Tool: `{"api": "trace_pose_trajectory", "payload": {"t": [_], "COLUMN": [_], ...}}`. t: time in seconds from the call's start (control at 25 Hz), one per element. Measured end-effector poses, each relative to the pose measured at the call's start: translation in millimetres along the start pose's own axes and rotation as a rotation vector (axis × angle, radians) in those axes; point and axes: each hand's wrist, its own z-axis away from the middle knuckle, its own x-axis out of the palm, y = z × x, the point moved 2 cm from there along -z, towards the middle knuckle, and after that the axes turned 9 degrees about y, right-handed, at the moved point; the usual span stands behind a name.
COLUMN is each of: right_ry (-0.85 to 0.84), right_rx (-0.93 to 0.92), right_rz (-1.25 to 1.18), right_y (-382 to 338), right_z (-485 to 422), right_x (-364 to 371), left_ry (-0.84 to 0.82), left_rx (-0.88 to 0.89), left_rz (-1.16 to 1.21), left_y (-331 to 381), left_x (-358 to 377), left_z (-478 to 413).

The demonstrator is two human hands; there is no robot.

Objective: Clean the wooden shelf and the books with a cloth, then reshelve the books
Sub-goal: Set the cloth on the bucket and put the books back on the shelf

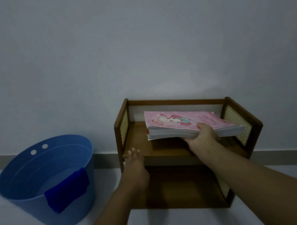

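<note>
Head view shows the right hand (200, 136) clasping the near edge of a flat stack of books with a pink cartoon cover (185, 123), thumb on top, held low over the right part of the small brown wooden shelf's (139, 133) top board; I cannot tell whether the stack touches it. The left hand (135, 166) rests straight-fingered on the board's near left edge, gripping nothing. Keeping the stack level and bracing the shelf should stop loose pages sliding, while the blue cloth (67, 190) hangs on the blue plastic bucket's (31, 208) rim, far left.
</note>
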Motion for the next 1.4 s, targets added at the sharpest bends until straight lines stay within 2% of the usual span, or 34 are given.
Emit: {"api": "trace_pose_trajectory", "payload": {"t": [0.12, 0.32, 0.56, 0.88, 1.12, 1.24, 1.4], "right_ry": [0.028, 0.098, 0.123, 0.049, -0.045, -0.165, -0.028], "right_rx": [-0.036, -0.114, -0.118, -0.029, 0.039, 0.002, -0.03], "right_rz": [0.0, 0.033, 0.175, 0.328, 0.551, 0.663, 0.628], "right_y": [10.4, 23.0, 19.3, 22.7, -13.0, -27.9, -46.5], "right_z": [-4.9, -13.3, -23.5, -47.3, -5.6, 8.5, 17.8], "right_x": [7.5, 7.1, 7.5, 16.9, 10.7, 0.4, -14.7], "left_ry": [-0.033, -0.056, -0.04, -0.063, -0.068, -0.025, 0.122], "left_rx": [0.013, 0.004, -0.019, -0.026, -0.022, -0.015, 0.015], "left_rz": [-0.094, -0.07, -0.071, -0.079, -0.048, -0.015, 0.072], "left_y": [-5.9, -9.4, -6.5, -6.9, -5.3, -2.1, 9.8], "left_x": [8.5, 11.4, 16.0, 18.0, 16.7, 12.8, 6.9], "left_z": [-2.9, -9.1, -11.8, -13.5, -11.7, -7.6, 2.3]}}
